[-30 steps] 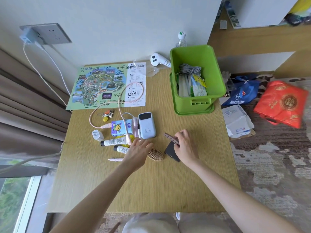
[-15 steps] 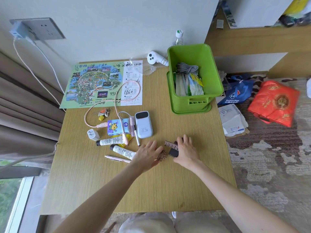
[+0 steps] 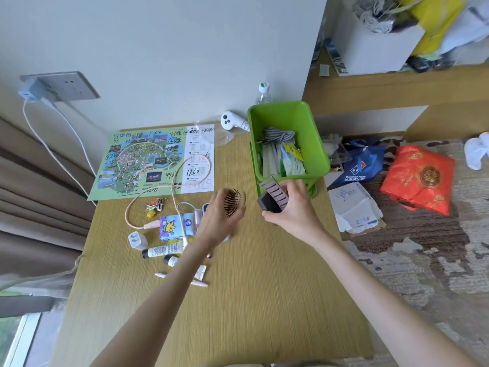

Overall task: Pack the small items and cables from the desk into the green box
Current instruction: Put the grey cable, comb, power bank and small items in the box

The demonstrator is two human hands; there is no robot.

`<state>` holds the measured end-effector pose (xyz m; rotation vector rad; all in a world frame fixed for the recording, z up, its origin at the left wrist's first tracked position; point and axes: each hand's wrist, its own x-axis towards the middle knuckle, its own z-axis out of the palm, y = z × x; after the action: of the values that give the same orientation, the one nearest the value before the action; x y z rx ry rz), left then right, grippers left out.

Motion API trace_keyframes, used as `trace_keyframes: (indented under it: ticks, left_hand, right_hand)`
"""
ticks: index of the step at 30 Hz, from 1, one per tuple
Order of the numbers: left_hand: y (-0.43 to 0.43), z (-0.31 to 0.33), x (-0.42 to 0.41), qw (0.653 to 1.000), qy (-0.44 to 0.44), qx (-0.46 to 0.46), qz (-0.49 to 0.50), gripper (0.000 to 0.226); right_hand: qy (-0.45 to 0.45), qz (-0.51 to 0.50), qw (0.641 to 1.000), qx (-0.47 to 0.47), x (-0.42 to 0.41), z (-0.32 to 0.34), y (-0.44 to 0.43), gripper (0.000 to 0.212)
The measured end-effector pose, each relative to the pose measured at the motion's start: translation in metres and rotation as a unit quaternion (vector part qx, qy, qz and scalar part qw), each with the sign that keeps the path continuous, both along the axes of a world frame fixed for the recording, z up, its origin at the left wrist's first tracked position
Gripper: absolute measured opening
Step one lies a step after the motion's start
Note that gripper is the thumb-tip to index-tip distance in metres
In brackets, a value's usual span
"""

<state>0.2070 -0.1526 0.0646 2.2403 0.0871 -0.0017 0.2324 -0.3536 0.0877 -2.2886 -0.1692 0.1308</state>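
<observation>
My 2 arms reach in bare from the bottom edge, both forearms uncovered right down to the wrists. My left hand and right hand are bare as well. Between my arms, a thin strip of pale cloth shows at the very bottom; I cannot tell which garment it is.

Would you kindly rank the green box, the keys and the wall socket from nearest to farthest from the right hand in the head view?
1. Green box: just beyond the right hand.
2. Keys: across the desk, to the left.
3. Wall socket: far left, on the wall.
</observation>
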Motion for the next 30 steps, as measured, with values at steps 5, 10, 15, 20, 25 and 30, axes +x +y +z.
trace_keyframes:
  ticks: [5,10,15,20,25,30]
  left_hand:
    - [-0.002,0.055,0.053,0.991,-0.016,-0.119,0.054,0.031]
    - [-0.005,0.077,0.097,0.989,-0.041,-0.126,0.067,0.031]
    - [-0.004,0.068,0.127,0.988,-0.024,-0.129,0.075,0.029]
    - [-0.002,0.049,0.146,0.986,0.006,-0.139,0.09,0.029]
    - [-0.003,0.034,0.157,0.988,0.018,-0.131,0.086,0.025]
    - [-0.005,0.033,0.167,0.993,0.01,-0.077,0.088,0.035]
  right_hand:
    - [-0.078,-0.025,0.996,-0.022,0.067,0.046,-0.013,0.059]
    - [-0.102,0.003,0.987,-0.127,0.129,0.051,-0.027,0.061]
    - [-0.104,0.068,0.961,-0.245,0.158,0.028,-0.022,0.068]
    - [-0.048,0.12,0.943,-0.308,0.161,-0.007,-0.013,0.068]
    - [0.032,0.165,0.941,-0.293,0.165,-0.02,-0.015,0.052]
    - [-0.051,-0.004,0.948,-0.315,0.18,-0.007,-0.015,0.045]
